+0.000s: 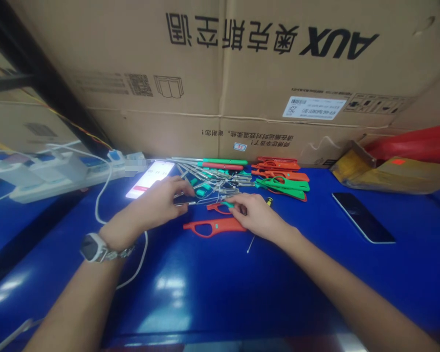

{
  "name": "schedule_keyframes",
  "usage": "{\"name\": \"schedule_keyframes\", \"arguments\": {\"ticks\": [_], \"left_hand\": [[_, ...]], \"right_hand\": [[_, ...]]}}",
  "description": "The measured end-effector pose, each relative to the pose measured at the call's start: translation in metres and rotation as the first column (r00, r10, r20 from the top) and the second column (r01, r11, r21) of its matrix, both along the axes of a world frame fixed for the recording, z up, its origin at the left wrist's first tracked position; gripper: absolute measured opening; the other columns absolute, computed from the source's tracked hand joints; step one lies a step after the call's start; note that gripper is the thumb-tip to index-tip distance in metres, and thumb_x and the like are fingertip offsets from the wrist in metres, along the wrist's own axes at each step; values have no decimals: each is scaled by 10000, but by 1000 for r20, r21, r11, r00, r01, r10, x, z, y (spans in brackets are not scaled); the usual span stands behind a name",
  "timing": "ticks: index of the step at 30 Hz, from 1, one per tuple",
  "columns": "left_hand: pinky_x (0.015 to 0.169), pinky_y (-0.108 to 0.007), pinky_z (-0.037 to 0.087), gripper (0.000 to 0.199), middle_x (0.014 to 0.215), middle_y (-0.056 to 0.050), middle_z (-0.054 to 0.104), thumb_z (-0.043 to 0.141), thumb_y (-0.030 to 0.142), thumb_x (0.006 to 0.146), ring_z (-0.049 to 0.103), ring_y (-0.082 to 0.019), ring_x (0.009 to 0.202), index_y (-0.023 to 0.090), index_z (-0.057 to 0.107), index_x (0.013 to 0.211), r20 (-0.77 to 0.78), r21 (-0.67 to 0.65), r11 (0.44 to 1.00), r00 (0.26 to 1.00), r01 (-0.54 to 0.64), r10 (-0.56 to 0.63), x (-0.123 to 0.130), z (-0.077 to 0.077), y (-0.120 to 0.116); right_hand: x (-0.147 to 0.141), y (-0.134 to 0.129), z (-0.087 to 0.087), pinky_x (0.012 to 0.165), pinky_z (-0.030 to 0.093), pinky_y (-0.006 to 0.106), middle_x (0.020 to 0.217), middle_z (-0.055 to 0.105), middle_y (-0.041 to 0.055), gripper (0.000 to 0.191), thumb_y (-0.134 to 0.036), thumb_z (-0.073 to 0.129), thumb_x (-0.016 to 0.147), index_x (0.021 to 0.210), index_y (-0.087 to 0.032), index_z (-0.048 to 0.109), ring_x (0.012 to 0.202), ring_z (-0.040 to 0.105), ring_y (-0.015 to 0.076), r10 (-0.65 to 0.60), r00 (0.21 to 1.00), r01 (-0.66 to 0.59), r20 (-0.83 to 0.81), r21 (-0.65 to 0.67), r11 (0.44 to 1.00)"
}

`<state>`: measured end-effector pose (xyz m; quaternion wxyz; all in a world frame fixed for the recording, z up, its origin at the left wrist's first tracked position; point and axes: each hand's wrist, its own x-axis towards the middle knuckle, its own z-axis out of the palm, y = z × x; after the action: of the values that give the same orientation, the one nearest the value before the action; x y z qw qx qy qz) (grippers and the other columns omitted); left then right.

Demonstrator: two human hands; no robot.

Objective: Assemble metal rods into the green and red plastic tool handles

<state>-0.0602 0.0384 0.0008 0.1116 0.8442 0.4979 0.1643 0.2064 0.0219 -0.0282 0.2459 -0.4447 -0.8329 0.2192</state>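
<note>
My left hand point(166, 200) is closed, its fingertips pinching a thin metal tube point(190, 203) that points to the right. My right hand point(256, 215) is closed at the fingertips around a small orange lighter casing point(213, 208) with a teal trigger piece point(227, 205); its fingers hide part of it. Just below lies an orange casing half point(220, 226) with a looped trigger guard, partly under the right hand. Behind both hands spreads a pile of metal lighter tubes point(220, 176) with teal parts and wires. A thin rod point(250, 244) sticks out below the right hand.
Orange casings point(278, 164) and green casings point(286, 185) are stacked behind my right hand. Two screwdrivers point(225, 162) lie at the back. A lit phone point(165, 168), a power strip point(33, 188) and a white cable point(99, 195) are left; a dark phone point(363, 217) is right. A cardboard box point(256, 73) stands behind.
</note>
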Motion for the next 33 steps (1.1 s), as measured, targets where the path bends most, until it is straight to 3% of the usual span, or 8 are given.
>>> {"name": "schedule_keyframes", "arguments": {"ticks": [5, 12, 22, 28, 31, 33], "left_hand": [[711, -328, 477, 179, 862, -49, 684, 631, 134, 733, 624, -222, 796, 193, 705, 886, -97, -95, 995, 995, -14, 4, -1, -6, 0], [731, -312, 469, 98, 884, -63, 671, 603, 128, 839, 616, -211, 816, 177, 680, 872, -105, -52, 998, 994, 31, -36, 8, -10, -1], [676, -290, 472, 98, 817, -32, 672, 559, 146, 873, 618, -171, 722, 178, 626, 937, 90, -156, 986, 995, 60, -46, 12, 2, -9], [671, -293, 473, 91, 818, -32, 675, 557, 197, 887, 622, -168, 726, 176, 629, 938, 172, -137, 986, 983, 93, -69, 17, 3, -10], [691, -297, 475, 89, 842, -33, 671, 555, 222, 903, 620, -170, 757, 179, 626, 935, 211, -55, 994, 974, 98, -84, 19, 6, -10], [695, -295, 473, 87, 854, -29, 666, 557, 233, 912, 614, -167, 765, 183, 622, 940, 229, 4, 995, 969, 98, -96, 21, 7, -11]], "right_hand": [[-1, 1, -2, 629, 416, 253, 696, 653, 0, 244, -89, 605, 845, 1046, -156, 728, 586, 537, 121, -2, 1000, 2, -7, 1, 1000], [-9, 0, -5, 625, 402, 253, 691, 636, 0, 219, -89, 623, 842, 1022, -152, 731, 596, 523, 121, 7, 1000, -7, -1, 36, 999], [-10, -1, -7, 612, 391, 256, 654, 603, -22, 206, -110, 613, 842, 1014, -173, 708, 573, 499, 117, 2, 999, -1, -41, 9, 1000], [-9, -5, -4, 548, 364, 250, 619, 494, -83, 278, -230, 642, 825, 1073, -211, 518, 536, 465, 117, -78, 988, 71, -131, -57, 996], [-9, -5, 0, 603, 419, 277, 716, 501, -43, 284, -277, 669, 808, 1038, -218, 513, 618, 501, 140, -111, 982, 120, -151, 52, 991], [-10, -2, 3, 735, 470, 328, 889, 547, 26, 269, -266, 672, 813, 1052, -214, 560, 790, 559, 181, -97, 984, 121, -152, 161, 979]]}}
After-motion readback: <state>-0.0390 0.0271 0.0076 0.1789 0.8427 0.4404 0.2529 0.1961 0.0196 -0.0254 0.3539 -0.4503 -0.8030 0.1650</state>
